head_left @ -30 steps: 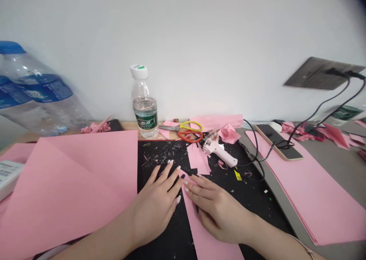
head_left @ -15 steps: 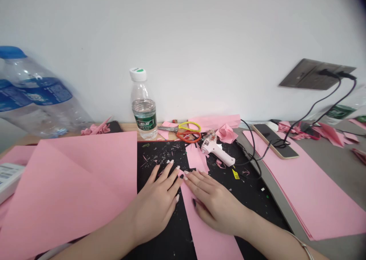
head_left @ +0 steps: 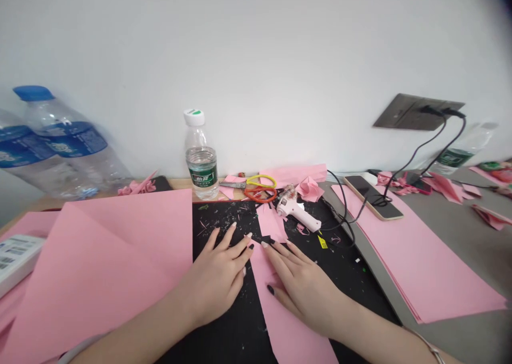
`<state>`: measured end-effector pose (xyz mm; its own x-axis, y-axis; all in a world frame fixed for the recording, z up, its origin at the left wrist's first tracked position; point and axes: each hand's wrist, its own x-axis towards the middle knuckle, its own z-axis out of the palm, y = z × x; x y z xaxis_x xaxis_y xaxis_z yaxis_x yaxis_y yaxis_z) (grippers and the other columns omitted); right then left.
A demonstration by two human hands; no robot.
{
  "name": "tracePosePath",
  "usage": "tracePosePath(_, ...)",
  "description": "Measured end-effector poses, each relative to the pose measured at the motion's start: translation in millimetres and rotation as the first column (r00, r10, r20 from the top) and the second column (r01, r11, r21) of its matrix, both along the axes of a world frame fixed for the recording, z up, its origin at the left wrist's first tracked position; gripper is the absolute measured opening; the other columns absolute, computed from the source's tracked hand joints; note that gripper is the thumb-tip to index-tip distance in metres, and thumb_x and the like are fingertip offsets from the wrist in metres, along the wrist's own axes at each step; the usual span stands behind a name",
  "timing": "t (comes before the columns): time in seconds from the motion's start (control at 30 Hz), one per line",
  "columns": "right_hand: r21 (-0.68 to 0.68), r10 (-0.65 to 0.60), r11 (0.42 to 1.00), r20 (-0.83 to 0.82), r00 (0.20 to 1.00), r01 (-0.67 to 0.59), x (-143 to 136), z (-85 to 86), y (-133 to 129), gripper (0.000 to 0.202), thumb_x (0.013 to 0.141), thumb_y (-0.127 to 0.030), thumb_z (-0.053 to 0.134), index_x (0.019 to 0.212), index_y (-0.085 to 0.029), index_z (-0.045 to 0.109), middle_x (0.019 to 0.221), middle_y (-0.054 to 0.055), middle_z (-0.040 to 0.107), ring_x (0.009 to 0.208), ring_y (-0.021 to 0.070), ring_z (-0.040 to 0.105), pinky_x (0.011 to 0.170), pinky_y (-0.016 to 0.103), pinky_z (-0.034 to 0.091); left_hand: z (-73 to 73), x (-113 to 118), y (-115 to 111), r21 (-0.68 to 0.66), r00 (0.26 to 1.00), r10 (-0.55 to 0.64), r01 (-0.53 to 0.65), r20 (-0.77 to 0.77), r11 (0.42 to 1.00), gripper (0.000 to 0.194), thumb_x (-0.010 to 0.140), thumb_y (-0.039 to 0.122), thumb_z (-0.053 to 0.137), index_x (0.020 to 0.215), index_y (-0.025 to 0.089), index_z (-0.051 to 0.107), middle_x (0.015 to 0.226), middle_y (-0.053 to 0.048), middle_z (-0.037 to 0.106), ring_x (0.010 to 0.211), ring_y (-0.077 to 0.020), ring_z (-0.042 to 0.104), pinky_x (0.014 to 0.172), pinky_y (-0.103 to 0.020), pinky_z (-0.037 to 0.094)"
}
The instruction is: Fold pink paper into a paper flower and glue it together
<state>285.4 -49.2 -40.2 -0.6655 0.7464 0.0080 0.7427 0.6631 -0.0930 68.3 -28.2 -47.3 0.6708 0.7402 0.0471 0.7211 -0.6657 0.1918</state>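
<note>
A long pink paper strip (head_left: 280, 316) lies on the black mat (head_left: 240, 326) in front of me. My left hand (head_left: 218, 273) rests open, palm down, mostly on the mat, with its fingertips at the strip's upper left corner. On the strip itself my right hand (head_left: 302, 286) lies flat, fingers stretched toward the far end. Just beyond the fingertips is a smaller pink paper piece (head_left: 272, 222). A pale pink glue gun (head_left: 298, 212) lies behind my right hand. Scissors (head_left: 260, 188) with yellow and red handles rest at the mat's far edge.
A large pink sheet (head_left: 120, 268) covers the left side, beside a white box (head_left: 18, 260). A water bottle (head_left: 202, 166) stands near the wall. On the right, a phone (head_left: 374, 196) lies on stacked pink paper (head_left: 424, 268); black cables run to a wall socket (head_left: 416, 112).
My right hand has slid slightly right, and its fingers have spread from the left hand's, widening the gap between them. The left hand stays near the strip's corner. The camera view has shifted slightly.
</note>
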Motion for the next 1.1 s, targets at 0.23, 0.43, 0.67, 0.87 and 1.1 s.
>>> tracePosePath(0.23,0.119,-0.078,0.990,0.060,0.995,0.071,21,-4.4,-29,0.051,0.084,-0.022,0.048,0.130,-0.001,0.039,0.128,0.018,0.052,0.113,0.0294,0.052,0.094,0.044,0.046,2.3,-2,5,-0.097,0.999,0.047,-0.046,0.014,0.994,0.044,0.087,0.020,0.037,0.128,0.032,0.047,0.140,0.006,0.041,0.132,-0.0380,0.020,0.102,-0.061,0.020)
tracePosePath(0.43,0.116,-0.149,0.982,-0.002,0.989,0.148,27,5.0,-32,0.039,0.080,-0.010,0.047,0.119,-0.007,0.050,0.113,0.016,0.062,0.102,0.0268,0.059,0.093,0.043,0.045,1.6,-1,4,-0.063,0.999,0.033,-0.033,0.003,0.997,0.046,0.084,0.018,0.039,0.128,0.029,0.048,0.140,0.002,0.041,0.132,-0.0382,0.021,0.103,-0.061,0.018)
tracePosePath(0.67,-0.053,-0.420,0.907,-0.089,0.903,0.417,5,17.0,12,0.014,0.080,-0.030,0.056,0.083,-0.017,0.058,0.073,0.006,0.063,0.067,0.0221,0.060,0.054,0.029,0.043,5.3,-3,2,-0.021,0.997,0.000,0.002,0.076,1.000,0.050,0.081,0.011,0.041,0.127,0.029,0.048,0.137,-0.001,0.046,0.132,-0.0360,0.024,0.101,-0.062,0.024)
tracePosePath(0.87,-0.522,-0.339,0.841,-0.302,0.891,0.143,3,3.8,57,0.027,0.075,-0.028,0.059,0.054,-0.018,0.046,0.047,-0.006,0.040,0.044,0.0080,0.036,0.041,0.020,0.024,-1.9,-3,1,0.002,0.992,0.024,-0.024,0.122,1.000,0.052,0.082,0.011,0.041,0.130,0.029,0.044,0.137,0.000,0.045,0.132,-0.0338,0.025,0.101,-0.062,0.025)
tracePosePath(1.1,-0.601,-0.402,0.798,-0.460,0.792,0.056,9,2.4,61,0.026,0.076,-0.021,0.055,0.054,-0.018,0.041,0.050,-0.007,0.036,0.047,0.0070,0.032,0.043,0.020,0.024,-11.0,-3,5,0.020,0.983,0.093,-0.097,0.161,0.995,0.044,0.087,0.022,0.041,0.131,0.025,0.043,0.135,-0.003,0.048,0.133,-0.0321,0.024,0.101,-0.063,0.022)
